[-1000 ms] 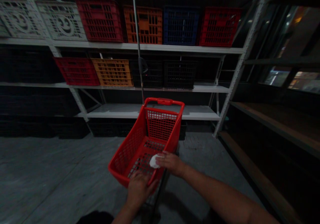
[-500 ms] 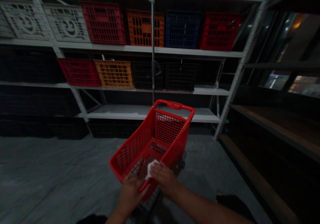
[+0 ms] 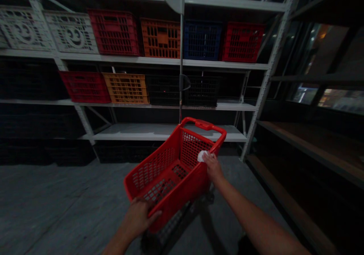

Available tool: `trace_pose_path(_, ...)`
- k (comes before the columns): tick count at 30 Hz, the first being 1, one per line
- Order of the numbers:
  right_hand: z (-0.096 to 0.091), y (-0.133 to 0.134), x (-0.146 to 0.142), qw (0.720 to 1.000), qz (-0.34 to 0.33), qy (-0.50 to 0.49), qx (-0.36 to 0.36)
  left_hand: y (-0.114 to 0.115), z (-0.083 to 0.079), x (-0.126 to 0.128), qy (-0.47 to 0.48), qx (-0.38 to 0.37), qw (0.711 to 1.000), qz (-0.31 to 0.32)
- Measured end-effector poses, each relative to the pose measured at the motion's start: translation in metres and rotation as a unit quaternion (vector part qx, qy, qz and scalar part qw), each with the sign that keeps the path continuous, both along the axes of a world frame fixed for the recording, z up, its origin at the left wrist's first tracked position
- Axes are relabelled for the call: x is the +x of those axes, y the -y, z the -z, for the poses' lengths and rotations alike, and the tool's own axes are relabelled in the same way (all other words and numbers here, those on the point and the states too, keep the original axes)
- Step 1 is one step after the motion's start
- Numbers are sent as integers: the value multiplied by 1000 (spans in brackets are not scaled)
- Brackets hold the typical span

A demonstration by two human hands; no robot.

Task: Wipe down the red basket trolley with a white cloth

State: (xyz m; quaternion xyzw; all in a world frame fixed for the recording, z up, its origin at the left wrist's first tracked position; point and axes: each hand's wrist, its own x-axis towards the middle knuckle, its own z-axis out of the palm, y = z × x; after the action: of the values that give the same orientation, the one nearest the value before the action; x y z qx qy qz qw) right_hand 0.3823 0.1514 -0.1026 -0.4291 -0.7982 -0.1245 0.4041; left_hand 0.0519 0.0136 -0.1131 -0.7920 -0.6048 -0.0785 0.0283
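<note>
The left hand (image 3: 136,218) grips the near rim of a red wheeled shopping basket (image 3: 182,198) — the right hand (image 3: 212,167) presses what looks like a white cloth (image 3: 202,156) to its right rim.

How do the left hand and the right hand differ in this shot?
The left hand is at the basket's near corner, low in view, while the right hand is farther along the side rim, toward the handle end. The right hand has a white cloth pressed to the rim; the left hand shows nothing in it. Both hands are bare and on the same red basket.
</note>
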Motion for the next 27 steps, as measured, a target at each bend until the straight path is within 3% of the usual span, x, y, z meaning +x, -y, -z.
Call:
trace_pose_path(4,39,58,-80,995,-96,-7,-27,-9,-6,29,4,-54,995,-87)
trace_pose_path(7,57,91,-133,987,-148,-12,-56,-13,-2,39,0,-75,986,-146)
trace_pose_path(11,59,97,-154,981,-183,16,-63,-15,0,33,0,-83,986,-145)
trace_pose_path(15,45,78,-123,976,-193,83,-57,-16,-4,20,-17,-76,988,-135)
trace_pose_path(21,17,43,-34,983,-132,130,-10,-19,-4,-4,-46,-89,985,-138)
trace_pose_path(24,-12,23,19,987,-77,138,20,-19,-3,-24,-55,-91,986,-131)
trace_pose_path(27,-51,1,66,992,23,118,37,-19,-3,-44,-53,-97,987,-116)
